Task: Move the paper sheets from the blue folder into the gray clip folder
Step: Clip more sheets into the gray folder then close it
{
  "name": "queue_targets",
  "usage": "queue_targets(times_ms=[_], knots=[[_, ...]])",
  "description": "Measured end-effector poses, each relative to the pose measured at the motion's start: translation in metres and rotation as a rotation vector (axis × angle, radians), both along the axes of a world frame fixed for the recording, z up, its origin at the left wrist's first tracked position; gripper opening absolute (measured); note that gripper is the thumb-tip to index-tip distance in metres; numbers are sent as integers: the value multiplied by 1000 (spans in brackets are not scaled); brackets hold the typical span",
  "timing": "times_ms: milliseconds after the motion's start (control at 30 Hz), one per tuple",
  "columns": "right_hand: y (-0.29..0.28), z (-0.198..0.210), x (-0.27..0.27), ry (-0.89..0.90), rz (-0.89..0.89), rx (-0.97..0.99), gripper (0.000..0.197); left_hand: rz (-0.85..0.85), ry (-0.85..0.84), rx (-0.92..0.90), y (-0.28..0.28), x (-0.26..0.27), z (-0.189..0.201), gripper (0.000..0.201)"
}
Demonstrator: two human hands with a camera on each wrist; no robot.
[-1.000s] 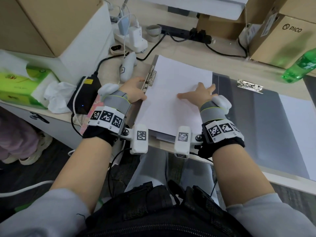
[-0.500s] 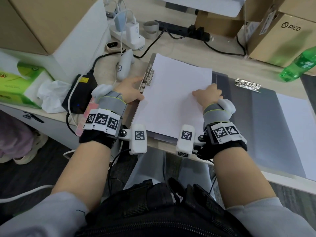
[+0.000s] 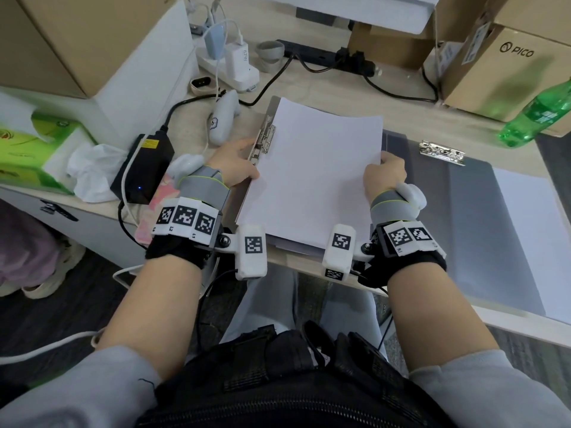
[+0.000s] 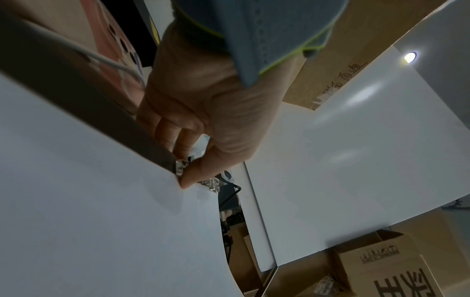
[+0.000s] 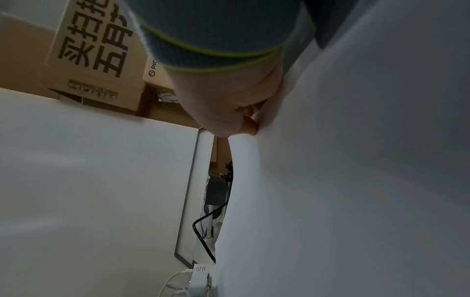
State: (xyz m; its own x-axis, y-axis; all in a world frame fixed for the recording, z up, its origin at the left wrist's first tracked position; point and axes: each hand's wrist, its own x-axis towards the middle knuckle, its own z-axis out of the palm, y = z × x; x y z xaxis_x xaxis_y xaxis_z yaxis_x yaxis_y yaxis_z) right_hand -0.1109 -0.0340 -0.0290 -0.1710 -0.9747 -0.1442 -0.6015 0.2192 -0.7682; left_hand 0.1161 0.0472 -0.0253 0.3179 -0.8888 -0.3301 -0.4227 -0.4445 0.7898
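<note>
The gray clip folder lies at the desk's front with its metal clip on the left side. A stack of white paper sheets covers it. My left hand grips the clip, thumb on top and fingers curled under the board. My right hand pinches the right edge of the top sheet, which bows upward. The blue folder lies open to the right, with its own clip and a white sheet on its far half.
A black power brick, a white handheld device and crumpled tissue lie left of the gray folder. Chargers on a power strip and cables sit behind. Cardboard boxes and a green bottle stand at the back right.
My right hand slid from the middle of the paper to its right edge and curled onto it, and the sheet now bows up. My left hand stayed at the clip.
</note>
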Motion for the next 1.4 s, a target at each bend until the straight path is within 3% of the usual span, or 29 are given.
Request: queue_targets(times_ms=[333,433,533,600,767,900,967,1000,1100,1133,1233,1333,1400], knots=[[-2,-3,1,10,-1,19,33,15,91,-60,0,-4,-3,64],[-2,0,8,120,17,74,12,34,84,-49,-3,-2,-5,67],[-2,-4,17,449,97,125,60,28,39,-19,-7,0,-6,70],[2,-3,26,497,221,91,81,19,40,7,-11,2,-5,72],[16,-5,49,433,624,68,81,-63,34,55,-24,2,7,85],[19,-10,57,374,678,147,91,-181,24,35,-32,1,11,95],[17,-9,58,364,678,165,92,-148,71,-13,-34,1,10,100],[16,-8,58,355,677,172,93,-98,133,-57,-33,0,10,91],[15,-8,59,323,675,200,93,88,245,-144,-26,-5,14,30],[15,-9,59,329,675,201,93,126,268,-129,-23,-5,14,28],[15,-10,60,334,666,188,92,188,374,-75,-11,-2,11,49],[13,-14,59,300,666,180,93,215,439,-94,-2,-1,6,23],[12,-18,58,259,666,179,94,242,436,-102,2,0,2,28]])
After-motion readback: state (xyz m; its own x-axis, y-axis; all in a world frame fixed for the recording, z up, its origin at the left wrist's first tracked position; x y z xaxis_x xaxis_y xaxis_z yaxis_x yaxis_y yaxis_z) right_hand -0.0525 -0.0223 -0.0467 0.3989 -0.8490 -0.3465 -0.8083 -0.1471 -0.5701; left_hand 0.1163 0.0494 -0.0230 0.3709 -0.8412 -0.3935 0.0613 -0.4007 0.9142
